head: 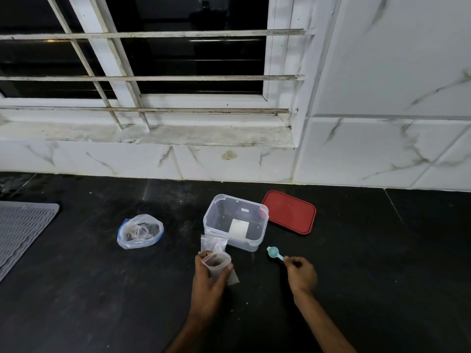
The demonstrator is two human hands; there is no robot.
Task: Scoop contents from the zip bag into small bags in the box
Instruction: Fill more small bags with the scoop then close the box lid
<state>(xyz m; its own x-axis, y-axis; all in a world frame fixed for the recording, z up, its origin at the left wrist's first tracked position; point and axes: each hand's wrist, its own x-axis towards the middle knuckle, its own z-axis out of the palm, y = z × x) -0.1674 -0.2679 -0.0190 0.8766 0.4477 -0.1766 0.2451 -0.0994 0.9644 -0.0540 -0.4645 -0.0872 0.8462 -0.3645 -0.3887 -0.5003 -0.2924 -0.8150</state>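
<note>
Our left hand [209, 278], in front of the clear plastic box [244, 244], curls round a small clear bag [216, 263] and holds its mouth open; what is inside is hard to make out. Right of it, our right hand [300, 272] pinches the handle of a teal scoop [274, 253]. More small bags [213, 242] lean at the box's front-left corner. The crumpled, blue-edged zip bag [139, 231] lies left of the box on the black desk [102, 289], and a red rounded lid [289, 212] lies just right. Far left, a ribbed grey mat [23, 230] is cut off.
</note>
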